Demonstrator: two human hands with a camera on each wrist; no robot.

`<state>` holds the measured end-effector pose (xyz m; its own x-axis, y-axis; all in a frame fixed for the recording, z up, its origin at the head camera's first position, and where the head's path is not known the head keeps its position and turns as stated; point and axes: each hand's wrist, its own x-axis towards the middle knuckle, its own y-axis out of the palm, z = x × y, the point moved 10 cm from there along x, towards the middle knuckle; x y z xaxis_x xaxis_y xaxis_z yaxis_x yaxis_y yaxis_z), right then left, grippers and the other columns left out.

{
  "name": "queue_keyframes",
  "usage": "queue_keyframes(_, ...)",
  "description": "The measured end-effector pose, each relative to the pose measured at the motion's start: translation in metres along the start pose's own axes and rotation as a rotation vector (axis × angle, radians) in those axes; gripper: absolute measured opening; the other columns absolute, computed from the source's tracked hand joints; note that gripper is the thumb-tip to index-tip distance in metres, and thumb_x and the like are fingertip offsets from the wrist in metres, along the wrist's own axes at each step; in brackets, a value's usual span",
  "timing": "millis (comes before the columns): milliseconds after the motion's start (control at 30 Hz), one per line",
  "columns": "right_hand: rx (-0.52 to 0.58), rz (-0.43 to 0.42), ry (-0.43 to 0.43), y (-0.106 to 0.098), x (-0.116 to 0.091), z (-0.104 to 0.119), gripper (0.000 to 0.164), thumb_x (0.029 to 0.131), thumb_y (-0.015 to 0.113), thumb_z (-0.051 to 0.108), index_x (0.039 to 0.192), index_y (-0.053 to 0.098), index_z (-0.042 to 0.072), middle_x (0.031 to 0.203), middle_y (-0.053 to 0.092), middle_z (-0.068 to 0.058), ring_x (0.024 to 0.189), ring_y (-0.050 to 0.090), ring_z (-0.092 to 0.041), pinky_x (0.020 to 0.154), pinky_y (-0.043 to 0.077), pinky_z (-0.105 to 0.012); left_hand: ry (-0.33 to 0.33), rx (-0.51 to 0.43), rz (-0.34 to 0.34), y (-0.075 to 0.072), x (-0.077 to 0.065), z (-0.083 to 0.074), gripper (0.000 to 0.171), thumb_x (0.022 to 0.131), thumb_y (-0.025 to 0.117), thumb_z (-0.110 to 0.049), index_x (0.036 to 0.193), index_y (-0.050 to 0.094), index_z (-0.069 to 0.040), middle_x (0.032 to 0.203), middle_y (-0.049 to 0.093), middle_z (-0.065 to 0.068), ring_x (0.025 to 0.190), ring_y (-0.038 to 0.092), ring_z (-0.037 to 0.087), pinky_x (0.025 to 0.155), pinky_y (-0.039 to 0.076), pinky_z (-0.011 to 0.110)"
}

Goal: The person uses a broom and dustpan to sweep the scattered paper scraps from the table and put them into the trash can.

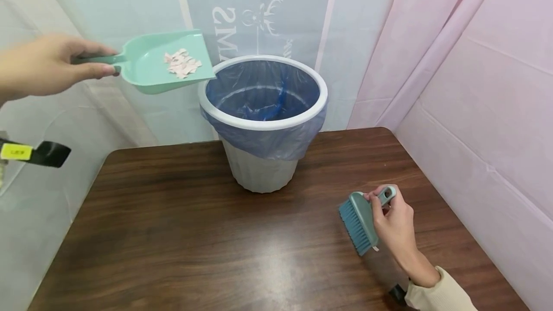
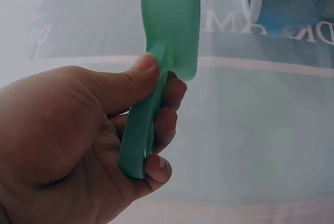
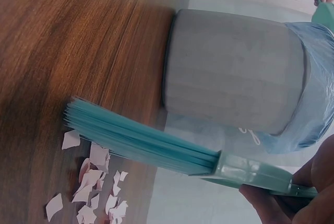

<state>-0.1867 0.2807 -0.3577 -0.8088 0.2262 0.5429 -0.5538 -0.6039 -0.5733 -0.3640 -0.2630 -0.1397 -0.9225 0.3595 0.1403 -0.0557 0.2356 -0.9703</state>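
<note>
Pale pink scraps [image 1: 182, 64] sit loosely piled in the green dustpan [image 1: 147, 65], toward its lip; pan is up in the air, far left, its right corner overlapping the left rim of the bin [image 1: 261, 172] in the head view, touching or not can't tell. Left hand [image 1: 65, 66] grips the pan handle. My read for a clean dump: keep the pan near level, shift right until the whole lip is over the opening, then tip slowly; tilted early, light bits would likely spill down the outside. A small shake should free clingers. Bin stands at the far side of the table [image 1: 186, 234], blue bag [image 1: 276, 143] lining it and hanging below the rim. Right hand [image 1: 394, 222] pinches the brush [image 1: 362, 217] handle, near right, bristles angled down. Loose scraps [image 3: 88, 179] lie just beside the bristles on the tabletop, so better hold the brush quiet; a flick could scatter them.
</note>
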Motion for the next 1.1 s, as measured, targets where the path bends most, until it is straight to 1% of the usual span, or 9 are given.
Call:
queue_keyframes(33, 0.0, 0.0, 0.0, 0.0, 0.0, 0.0, 0.01, 0.088, 0.061, 0.001, 0.096, 0.054, 0.003, 0.086, 0.069, -0.005, 0.071, 0.064, -0.012, 0.051, 0.044, -0.01, 0.004, 0.002, 0.004, -0.001, 0.003, -0.004, 0.052, 0.099, 0.049, -0.028, 0.138, 0.04, 0.005, 0.121, 0.053, 0.032, 0.095, 0.056, 0.027, 0.076, 0.047, 0.054)
queue_keyframes(100, 0.004, -0.001, 0.0, 0.0, 0.0, 0.0, 0.01, 0.088, 0.061, 0.0, 0.096, 0.054, 0.002, 0.086, 0.069, -0.005, 0.071, 0.065, -0.013, 0.051, 0.044, -0.009, 0.015, 0.009, 0.002, -0.002, 0.01, -0.012, 0.054, 0.099, 0.047, -0.03, 0.14, 0.037, 0.004, 0.126, 0.048, 0.034, 0.105, 0.048, 0.046, 0.08, 0.04, 0.065)
queue_keyframes(167, 0.008, -0.002, -0.002, -0.001, 0.001, 0.001, 0.01, 0.088, 0.061, 0.0, 0.096, 0.054, 0.002, 0.086, 0.069, -0.005, 0.07, 0.065, -0.013, 0.051, 0.044, -0.01, 0.028, -0.009, 0.002, -0.004, 0.017, -0.021, 0.055, 0.099, 0.046, -0.031, 0.14, 0.036, 0.003, 0.129, 0.045, 0.034, 0.113, 0.043, 0.05, 0.087, 0.032, 0.07)
queue_keyframes(300, 0.008, 0.0, -0.012, -0.001, 0.001, 0.001, 0.01, 0.088, 0.061, -0.001, 0.096, 0.054, 0.002, 0.086, 0.069, -0.005, 0.069, 0.064, -0.012, 0.05, 0.043, -0.01, 0.053, 0.0, 0.01, -0.006, 0.031, -0.04, 0.054, 0.099, 0.047, -0.033, 0.138, 0.04, 0.004, 0.128, 0.047, 0.032, 0.114, 0.043, 0.049, 0.09, 0.031, 0.068)
queue_keyframes(500, 0.011, -0.006, -0.018, 0.0, 0.002, 0.001, 0.011, 0.088, 0.061, -0.001, 0.095, 0.055, 0.002, 0.085, 0.069, -0.004, 0.071, 0.064, -0.009, 0.051, 0.044, -0.01, 0.102, 0.072, 0.013, -0.008, 0.045, -0.073, 0.051, 0.099, 0.046, -0.031, 0.135, 0.043, 0.006, 0.12, 0.052, 0.029, 0.097, 0.047, 0.038, 0.085, 0.037, 0.06)
queue_keyframes(567, 0.009, -0.007, -0.019, 0.0, 0.002, 0.001, 0.011, 0.087, 0.061, -0.001, 0.095, 0.055, 0.002, 0.085, 0.069, -0.004, 0.072, 0.064, -0.009, 0.051, 0.044, -0.009, 0.113, 0.097, 0.002, -0.008, 0.048, -0.082, 0.05, 0.099, 0.046, -0.029, 0.134, 0.044, 0.007, 0.116, 0.053, 0.027, 0.092, 0.046, 0.036, 0.08, 0.04, 0.056)
queue_keyframes(733, -0.002, 0.002, -0.024, 0.001, 0.002, 0.0, 0.01, 0.088, 0.06, -0.001, 0.096, 0.055, 0.002, 0.086, 0.069, -0.005, 0.074, 0.064, -0.009, 0.053, 0.044, -0.008, 0.113, 0.124, 0.01, -0.004, 0.053, -0.096, 0.047, 0.099, 0.048, -0.027, 0.131, 0.047, 0.007, 0.11, 0.055, 0.025, 0.088, 0.046, 0.034, 0.073, 0.04, 0.047)
queue_keyframes(900, -0.001, 0.005, -0.031, 0.002, 0.003, 0.0, 0.01, 0.088, 0.06, -0.001, 0.096, 0.055, 0.002, 0.086, 0.069, -0.005, 0.073, 0.065, -0.013, 0.052, 0.043, -0.008, 0.139, 0.124, -0.001, -0.001, 0.057, -0.108, 0.045, 0.099, 0.048, -0.023, 0.13, 0.048, 0.008, 0.11, 0.057, 0.026, 0.086, 0.048, 0.033, 0.071, 0.042, 0.046)
queue_keyframes(1100, 0.011, 0.008, -0.032, 0.004, 0.003, 0.0, 0.01, 0.088, 0.06, -0.002, 0.096, 0.055, 0.001, 0.086, 0.069, -0.005, 0.076, 0.063, -0.003, 0.054, 0.044, -0.007, 0.154, 0.105, -0.016, 0.001, 0.06, -0.118, 0.043, 0.099, 0.048, -0.019, 0.132, 0.046, 0.008, 0.118, 0.055, 0.028, 0.094, 0.05, 0.036, 0.083, 0.044, 0.053)
